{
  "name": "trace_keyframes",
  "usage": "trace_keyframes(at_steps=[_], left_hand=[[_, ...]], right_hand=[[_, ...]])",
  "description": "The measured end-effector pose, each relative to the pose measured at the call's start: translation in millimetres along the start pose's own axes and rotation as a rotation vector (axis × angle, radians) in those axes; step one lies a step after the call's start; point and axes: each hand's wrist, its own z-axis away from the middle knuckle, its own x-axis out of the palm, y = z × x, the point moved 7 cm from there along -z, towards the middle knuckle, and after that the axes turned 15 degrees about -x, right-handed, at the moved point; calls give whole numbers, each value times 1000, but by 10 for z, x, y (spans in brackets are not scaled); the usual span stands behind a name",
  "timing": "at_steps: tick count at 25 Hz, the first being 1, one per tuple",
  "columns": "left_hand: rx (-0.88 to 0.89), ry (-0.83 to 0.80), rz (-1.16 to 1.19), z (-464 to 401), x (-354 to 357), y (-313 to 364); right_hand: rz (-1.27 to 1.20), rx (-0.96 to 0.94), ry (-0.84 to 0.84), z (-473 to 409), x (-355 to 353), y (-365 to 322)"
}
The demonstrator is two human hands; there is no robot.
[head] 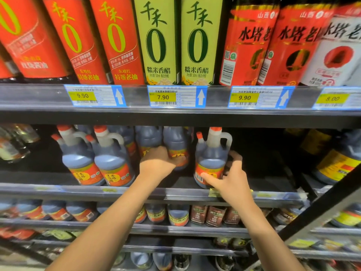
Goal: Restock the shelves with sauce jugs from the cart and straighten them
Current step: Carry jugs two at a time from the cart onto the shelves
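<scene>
Dark sauce jugs with orange caps and orange labels stand on the middle shelf [58, 189]. My right hand [231, 178] grips the front jug [212, 153] at the right of the row, thumb on its label and fingers curled round its right side. My left hand [158, 160] reaches deeper into the shelf and holds the lower part of a jug further back [175, 141], beside another back jug [148, 137]. Two more jugs [78, 155] [112, 157] stand at the front left, handles to the right.
The shelf above carries tall red and yellow-green bottles [158, 40] over price tags [176, 96]. Dark space lies right of the held jug, then yellow-labelled jugs [336, 163]. Lower shelves hold several smaller bottles [177, 214]. A dark diagonal bar [322, 208] crosses the lower right.
</scene>
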Motion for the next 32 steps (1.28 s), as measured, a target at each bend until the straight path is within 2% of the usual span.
trace_keyframes(at_steps=[2,5,8,10,12,18,21,26,32], left_hand=[[4,-43,64,11,52,-109],[54,-84,22,158,39,-326],[235,53,-80,476,-138,-579],[389,134,-197,770,-180,-741],[434,186,-277,993,-184,-963],[201,192,-412,1531,-533,-2250],[46,214,-445,1809,-773,-3033],[-297,331,-415,2581,-1318,-4513],[-697,399,-383,3746,-1684,-5991]], right_hand=[[17,-3,-2,54,23,-21],[139,-55,58,154,-4,-164],[404,-160,198,473,0,-426],[505,-228,173,735,175,-604],[533,-274,106,958,444,-712],[553,-304,-260,1424,1704,-1256],[564,-405,-422,1712,2357,-1724],[446,-623,-682,2506,3482,-2681],[313,-880,-899,3565,4457,-3750]])
